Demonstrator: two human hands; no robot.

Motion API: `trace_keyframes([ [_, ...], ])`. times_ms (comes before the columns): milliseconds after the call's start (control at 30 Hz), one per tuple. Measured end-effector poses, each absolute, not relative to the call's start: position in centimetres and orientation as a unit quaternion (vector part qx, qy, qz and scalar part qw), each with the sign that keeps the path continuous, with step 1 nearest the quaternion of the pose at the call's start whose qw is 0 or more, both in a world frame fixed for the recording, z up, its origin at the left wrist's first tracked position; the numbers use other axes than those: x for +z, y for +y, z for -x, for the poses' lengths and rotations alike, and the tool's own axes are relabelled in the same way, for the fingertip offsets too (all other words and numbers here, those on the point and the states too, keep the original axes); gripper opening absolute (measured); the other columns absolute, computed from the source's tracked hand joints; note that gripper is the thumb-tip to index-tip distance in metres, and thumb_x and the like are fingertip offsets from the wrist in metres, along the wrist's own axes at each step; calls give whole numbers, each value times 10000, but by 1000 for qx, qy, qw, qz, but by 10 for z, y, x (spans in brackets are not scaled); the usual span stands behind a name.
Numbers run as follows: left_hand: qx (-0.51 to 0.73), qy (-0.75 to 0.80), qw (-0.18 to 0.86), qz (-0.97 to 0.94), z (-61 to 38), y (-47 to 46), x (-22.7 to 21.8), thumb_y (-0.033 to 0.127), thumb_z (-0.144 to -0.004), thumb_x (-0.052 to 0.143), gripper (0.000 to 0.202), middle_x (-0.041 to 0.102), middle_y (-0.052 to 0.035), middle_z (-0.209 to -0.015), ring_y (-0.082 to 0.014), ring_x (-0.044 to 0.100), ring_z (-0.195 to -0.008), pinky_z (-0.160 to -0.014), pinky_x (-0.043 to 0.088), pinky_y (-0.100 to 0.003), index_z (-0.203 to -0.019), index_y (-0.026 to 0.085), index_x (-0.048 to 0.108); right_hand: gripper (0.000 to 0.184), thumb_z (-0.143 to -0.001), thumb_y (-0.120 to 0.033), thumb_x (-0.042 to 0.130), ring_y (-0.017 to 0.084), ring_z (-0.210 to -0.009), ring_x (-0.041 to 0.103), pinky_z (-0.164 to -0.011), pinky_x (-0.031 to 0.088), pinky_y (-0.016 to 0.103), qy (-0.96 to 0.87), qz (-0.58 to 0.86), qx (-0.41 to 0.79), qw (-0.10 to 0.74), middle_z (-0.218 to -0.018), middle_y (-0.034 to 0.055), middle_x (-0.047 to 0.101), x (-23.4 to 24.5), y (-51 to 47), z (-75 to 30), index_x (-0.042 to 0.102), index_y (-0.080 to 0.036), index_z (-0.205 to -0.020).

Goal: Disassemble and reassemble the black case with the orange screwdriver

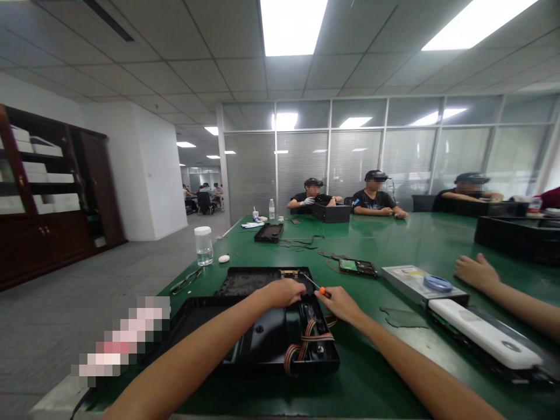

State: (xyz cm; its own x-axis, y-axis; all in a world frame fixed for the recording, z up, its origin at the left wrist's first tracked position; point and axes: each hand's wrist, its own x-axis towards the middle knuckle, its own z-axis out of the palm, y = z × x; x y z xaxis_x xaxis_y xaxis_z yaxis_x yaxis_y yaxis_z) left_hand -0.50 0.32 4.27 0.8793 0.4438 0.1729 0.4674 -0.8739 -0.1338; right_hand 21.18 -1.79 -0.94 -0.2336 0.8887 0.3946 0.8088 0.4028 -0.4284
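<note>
Head view: our right hand [340, 303] is curled round the screwdriver [324, 291], left hand [286, 292] bunched over the black case [262, 345] on the table [280, 401], grip unclear, and we reckon that case is stiff, lightish plastic, best held by the rim.

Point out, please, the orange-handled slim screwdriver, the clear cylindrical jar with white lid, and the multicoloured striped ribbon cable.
Orange-handled screwdriver [322, 290]: head view, on the handle.
Clear jar [203, 249]: head view, on the transparent body.
Ribbon cable [319, 337]: head view, on the horizontal strip.

Ceiling panels [294, 26] glare white, the green tabletop [363, 239] shines, and frame edges look stretched.
</note>
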Motion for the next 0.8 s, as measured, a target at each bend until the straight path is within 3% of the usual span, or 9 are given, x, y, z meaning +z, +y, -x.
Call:
trace_keyframes([
  [133, -113, -230, -10, 966, -7, 7, 26, 138, -770, 536, 181, 654, -27, -859, -131, 600, -802, -748, 430, -197, -937, 156, 606, 477, -823, -515, 346, 144, -543, 510, -529, 328, 223, -767, 545, 54, 335, -565, 17, 581, -6, -13, -227, 584, -162, -609],
  [300, -170, -245, -58, 953, -2, 10, 5, 180, -802, 511, 171, 665, -40, -894, -131, 598, -864, -816, 415, -199, -878, 147, 660, 481, -799, -539, 354, 142, -536, 482, -535, 328, 229, -762, 551, 62, 334, -559, 10, 575, -5, -10, -237, 607, -158, -648],
  [633, -196, -226, -58, 952, -2, 11, -2, 168, -829, 471, 202, 656, -42, -946, -131, 583, -911, -863, 405, -221, -918, 149, 651, 479, -809, -540, 340, 138, -534, 467, -552, 331, 234, -766, 546, 45, 337, -550, 4, 551, -3, -11, -238, 560, -163, -611],
  [800, -194, -211, -52, 957, -1, 9, -1, 146, -823, 461, 206, 655, -46, -927, -135, 587, -885, -846, 412, -227, -900, 148, 652, 373, -812, -481, 371, 136, -568, 471, -587, 344, 244, -773, 537, 56, 334, -586, -10, 526, -2, -10, -241, 525, -179, -655],
])
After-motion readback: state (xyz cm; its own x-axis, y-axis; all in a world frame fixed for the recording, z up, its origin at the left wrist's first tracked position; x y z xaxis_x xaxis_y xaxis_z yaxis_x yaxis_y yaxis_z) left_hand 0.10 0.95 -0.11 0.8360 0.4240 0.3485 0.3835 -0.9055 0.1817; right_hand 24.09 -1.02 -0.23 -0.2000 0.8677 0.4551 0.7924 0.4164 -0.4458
